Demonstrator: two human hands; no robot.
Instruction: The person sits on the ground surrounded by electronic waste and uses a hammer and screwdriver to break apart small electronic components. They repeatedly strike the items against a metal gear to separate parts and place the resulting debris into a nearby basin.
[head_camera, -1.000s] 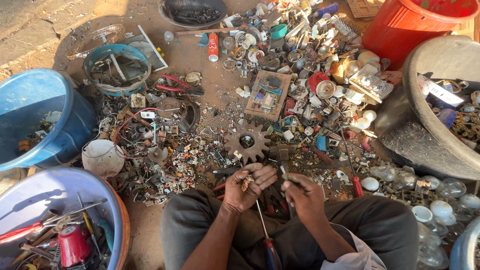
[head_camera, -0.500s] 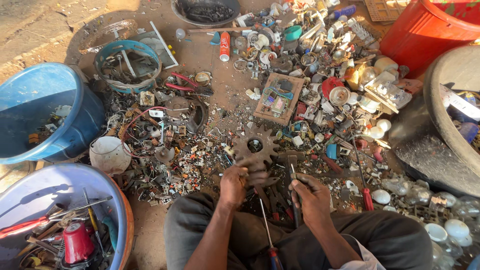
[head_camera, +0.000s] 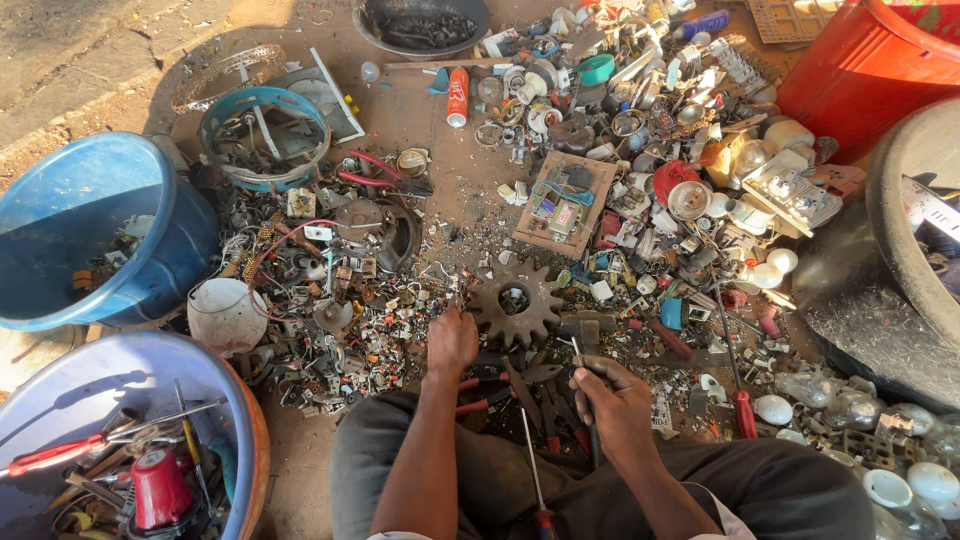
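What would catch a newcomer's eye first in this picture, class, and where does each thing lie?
First comes the huge spread of small scrap parts covering the ground, ringed by a blue bucket at the left and a red bucket at the top right. In the middle lies a rusty gear wheel, just ahead of the person's left hand, while the right hand grips a thin tool.

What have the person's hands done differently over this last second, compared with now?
The left hand has moved apart from the right and reached forward to the scrap beside the toothed gear; a second ago both hands were close together over a small piece. The right hand stayed near the lap, its grip around a thin dark-handled tool. The gear, blue tub and circuit board lie as before.
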